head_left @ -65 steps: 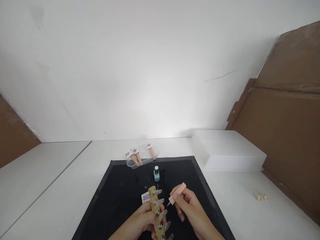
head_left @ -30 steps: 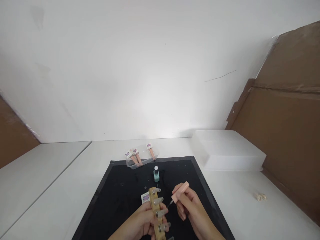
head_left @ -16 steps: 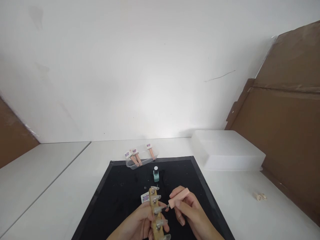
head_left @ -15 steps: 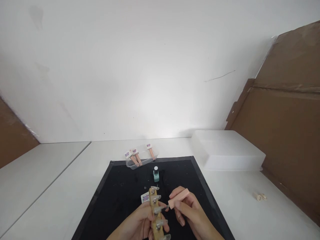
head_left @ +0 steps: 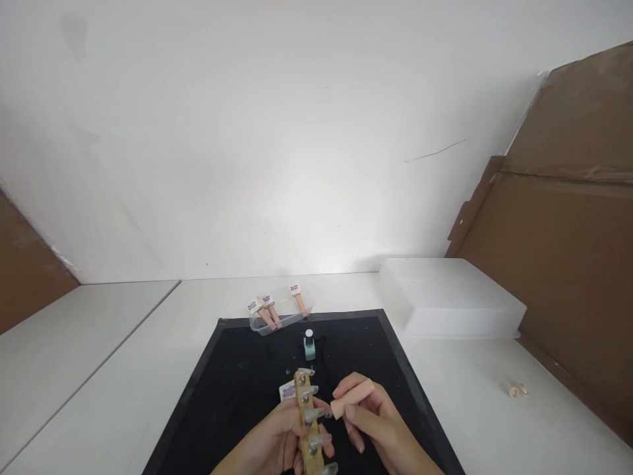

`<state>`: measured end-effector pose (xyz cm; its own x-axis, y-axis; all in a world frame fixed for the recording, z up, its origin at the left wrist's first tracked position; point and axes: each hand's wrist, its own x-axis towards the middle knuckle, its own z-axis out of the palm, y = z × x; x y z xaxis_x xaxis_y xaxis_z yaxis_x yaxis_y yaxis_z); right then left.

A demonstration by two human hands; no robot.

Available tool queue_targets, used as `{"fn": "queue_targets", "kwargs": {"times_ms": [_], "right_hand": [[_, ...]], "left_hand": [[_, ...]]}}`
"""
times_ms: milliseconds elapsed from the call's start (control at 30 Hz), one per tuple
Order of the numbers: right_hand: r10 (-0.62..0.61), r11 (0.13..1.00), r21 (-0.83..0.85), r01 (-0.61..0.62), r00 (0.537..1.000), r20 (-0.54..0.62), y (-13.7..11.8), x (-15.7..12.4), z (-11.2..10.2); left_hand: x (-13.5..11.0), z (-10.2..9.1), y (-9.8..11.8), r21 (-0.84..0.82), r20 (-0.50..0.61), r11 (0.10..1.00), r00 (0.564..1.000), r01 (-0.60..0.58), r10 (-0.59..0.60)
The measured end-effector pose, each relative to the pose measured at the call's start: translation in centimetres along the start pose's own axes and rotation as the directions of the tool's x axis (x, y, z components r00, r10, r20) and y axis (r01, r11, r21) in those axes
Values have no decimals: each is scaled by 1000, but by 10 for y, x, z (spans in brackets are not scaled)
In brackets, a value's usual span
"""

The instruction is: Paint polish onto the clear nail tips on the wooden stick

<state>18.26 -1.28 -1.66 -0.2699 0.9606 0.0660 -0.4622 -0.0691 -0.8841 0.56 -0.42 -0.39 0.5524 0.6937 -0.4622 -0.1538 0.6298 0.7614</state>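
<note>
Soft glow on white wall (head_left: 309,178), dimmer corners, stretched edges, fine detail blurry

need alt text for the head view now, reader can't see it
A person's left hand holds a wooden strip lined with clear nail-shaped tips, while the right hand holds a pink handle angled toward them. Beyond, a teal bottle stands on a black mat, with a clear tray of pink-handled pieces at the mat's far edge.
</note>
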Motion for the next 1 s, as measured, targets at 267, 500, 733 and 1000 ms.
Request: {"fn": "queue_targets", "kwargs": {"times_ms": [267,500,733,1000], "right_hand": [[105,992,76,-104,994,-6,-9,-1,5],[159,982,114,-153,987,-40,-10,-1,5],[158,983,103,-153,987,-37,-7,-1,5],[137,977,163,-138,990,15,-7,1,4]], "left_hand": [[1,-1,-2,-11,-7,1000,1000,-14,14],[3,-4,-2,-22,22,1000,1000,-12,12],[2,-2,-2,-19,17,1000,1000,-23,23],[3,-3,-1,-6,18,1000,999,-28,28]]}}
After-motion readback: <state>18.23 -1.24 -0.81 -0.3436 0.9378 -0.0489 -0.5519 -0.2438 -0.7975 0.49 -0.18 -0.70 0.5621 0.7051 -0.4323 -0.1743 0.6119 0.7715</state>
